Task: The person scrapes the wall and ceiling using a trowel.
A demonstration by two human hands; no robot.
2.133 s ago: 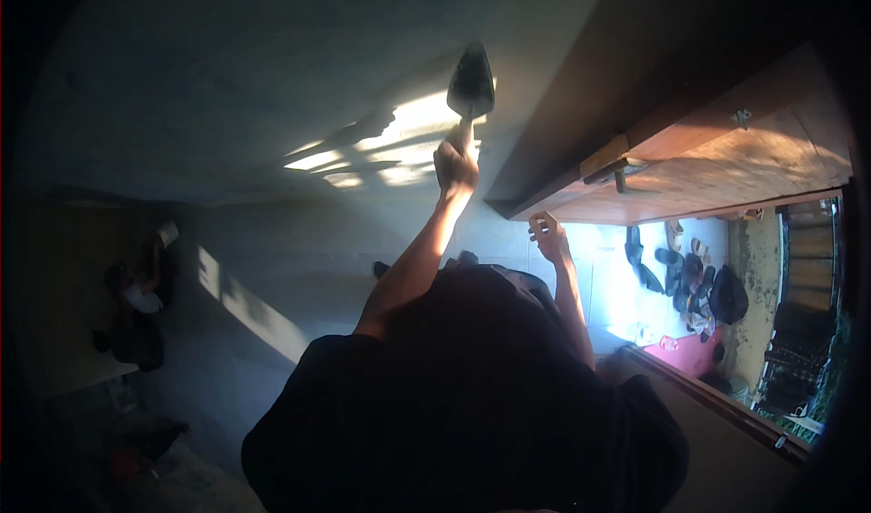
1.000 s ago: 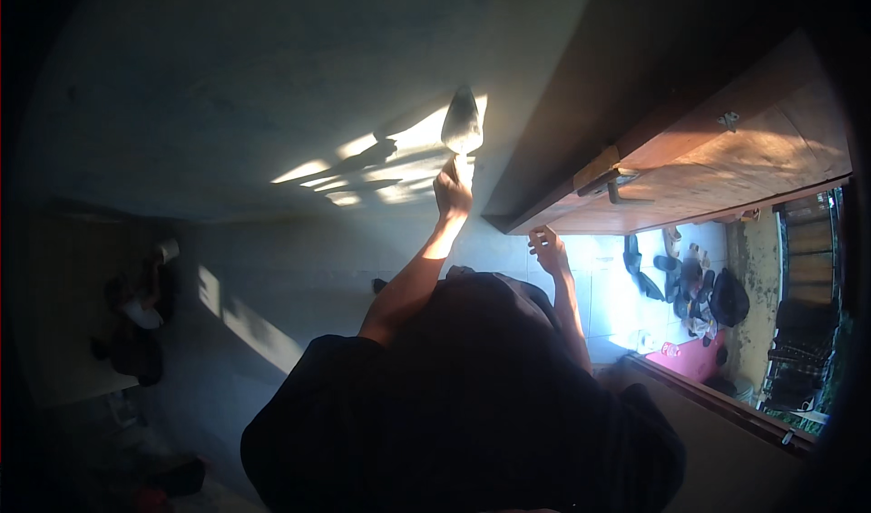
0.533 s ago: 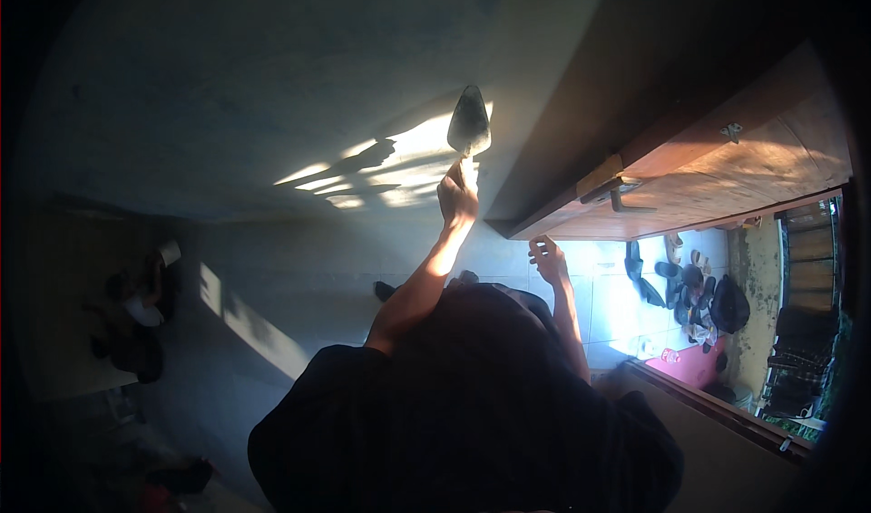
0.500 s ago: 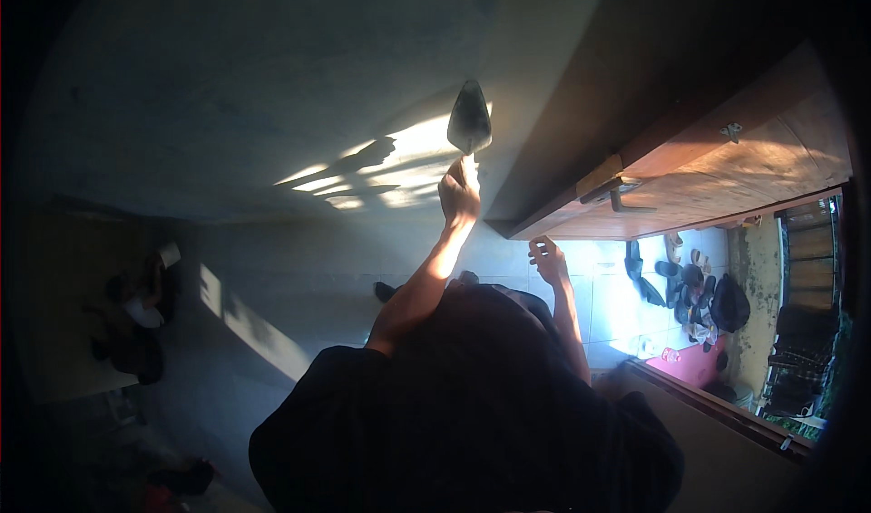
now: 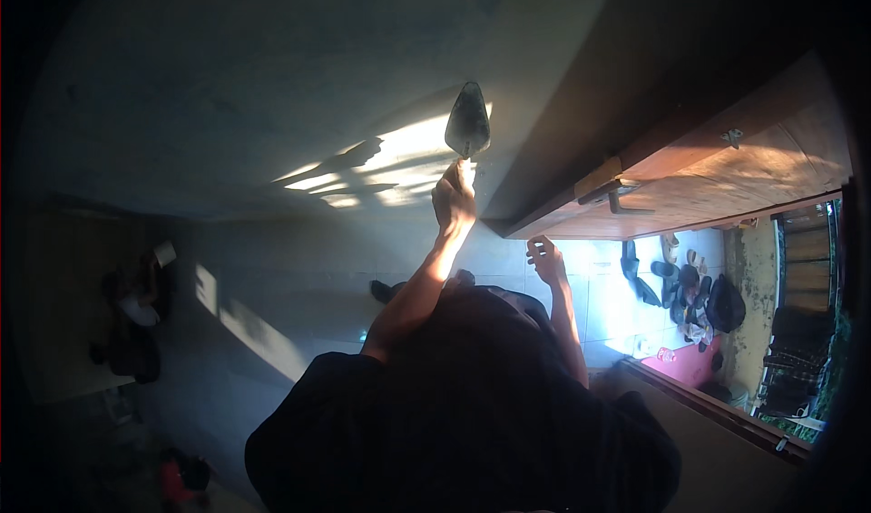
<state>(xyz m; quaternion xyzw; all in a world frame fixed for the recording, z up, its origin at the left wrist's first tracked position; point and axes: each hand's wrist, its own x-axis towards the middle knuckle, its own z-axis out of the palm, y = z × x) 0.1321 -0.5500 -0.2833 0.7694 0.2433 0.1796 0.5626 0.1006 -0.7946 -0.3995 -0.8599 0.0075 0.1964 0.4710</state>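
the left hand (image 5: 455, 195) is raised at the end of a bare forearm, its grip wrapped tight around the handle of a pointed trowel (image 5: 468, 121). the trowel's dark blade stands above the fist, tip away from the person, lying against or just off the grey plastered wall (image 5: 254, 87) at the edge of a bright patch of sunlight (image 5: 399, 155); whether blade and wall actually touch cannot be told. striped shadows fall across that lit patch to the left of the trowel.

the right hand (image 5: 545, 257) is lifted lower and to the right, empty, its grip loosely half-curled with the fingers apart, near the edge of a brown wooden door (image 5: 726, 186) that carries a metal handle (image 5: 617, 195). beyond the door, shoes and sandals (image 5: 685, 282) lie scattered on pale floor tiles in daylight. the person's dark-clothed head and shoulders (image 5: 472, 404) fill the lower middle of the view. dim objects sit in shadow at far left, too dark to identify.
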